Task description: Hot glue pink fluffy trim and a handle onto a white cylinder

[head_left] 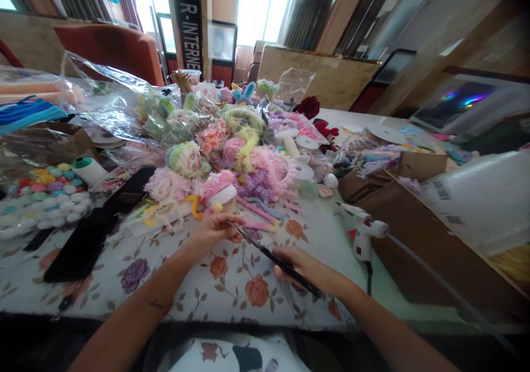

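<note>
My left hand (215, 229) is above the flowered tablecloth, its thumb and fingers pinched together. Whatever it holds is too small to make out. In my right hand (300, 267) is a black-handled tool (285, 265) with a narrow metal tip, seen edge-on; I cannot tell whether it is scissors or pliers. Its tip reaches the fingertips of my left hand. Just beyond the left hand lie a pink fuzzy stem (259, 224) with a yellow end and an orange fuzzy piece (194, 206).
A heap of pastel yarn and trims (232, 145) covers the table's middle. White pompoms (53, 212) and a black phone-like slab (80, 245) lie left. A glue gun (360, 231) with a long stick stands right, beside a cardboard box (430, 239).
</note>
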Demonstrator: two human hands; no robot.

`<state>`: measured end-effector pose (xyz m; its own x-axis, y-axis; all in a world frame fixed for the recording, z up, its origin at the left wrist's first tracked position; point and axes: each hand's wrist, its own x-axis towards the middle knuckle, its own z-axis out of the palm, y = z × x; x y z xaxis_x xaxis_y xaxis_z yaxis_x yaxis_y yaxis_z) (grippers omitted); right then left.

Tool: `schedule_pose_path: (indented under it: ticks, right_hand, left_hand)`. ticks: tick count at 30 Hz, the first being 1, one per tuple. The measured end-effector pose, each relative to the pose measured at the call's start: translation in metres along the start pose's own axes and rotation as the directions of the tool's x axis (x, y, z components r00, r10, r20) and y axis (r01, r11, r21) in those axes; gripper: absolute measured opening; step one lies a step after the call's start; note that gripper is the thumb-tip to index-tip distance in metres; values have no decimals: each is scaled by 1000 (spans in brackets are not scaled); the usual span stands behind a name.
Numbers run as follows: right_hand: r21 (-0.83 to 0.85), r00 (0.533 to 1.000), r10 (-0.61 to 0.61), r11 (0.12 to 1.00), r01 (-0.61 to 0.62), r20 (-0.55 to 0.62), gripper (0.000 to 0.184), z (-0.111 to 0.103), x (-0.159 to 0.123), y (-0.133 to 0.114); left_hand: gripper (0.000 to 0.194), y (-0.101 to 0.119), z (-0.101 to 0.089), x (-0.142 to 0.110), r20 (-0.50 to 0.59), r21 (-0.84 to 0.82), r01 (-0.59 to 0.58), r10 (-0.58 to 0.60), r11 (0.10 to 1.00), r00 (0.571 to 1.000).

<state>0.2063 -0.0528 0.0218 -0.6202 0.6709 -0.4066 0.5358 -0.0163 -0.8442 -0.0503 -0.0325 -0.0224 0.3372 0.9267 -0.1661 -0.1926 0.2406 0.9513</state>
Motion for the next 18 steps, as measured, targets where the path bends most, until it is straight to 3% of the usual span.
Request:
schedule_pose_path:
  ticks: [8, 18]
  right_hand:
    - [68, 999, 8, 998, -6, -34, 42, 3, -1, -1]
    - [27, 997, -7, 1000, 9, -82, 33, 6, 7, 10]
  left_hand:
    - [38, 1, -1, 0, 19, 15, -14, 14, 1000, 1000]
    - [38, 0, -2, 0, 10, 28, -9, 9, 1000, 1000]
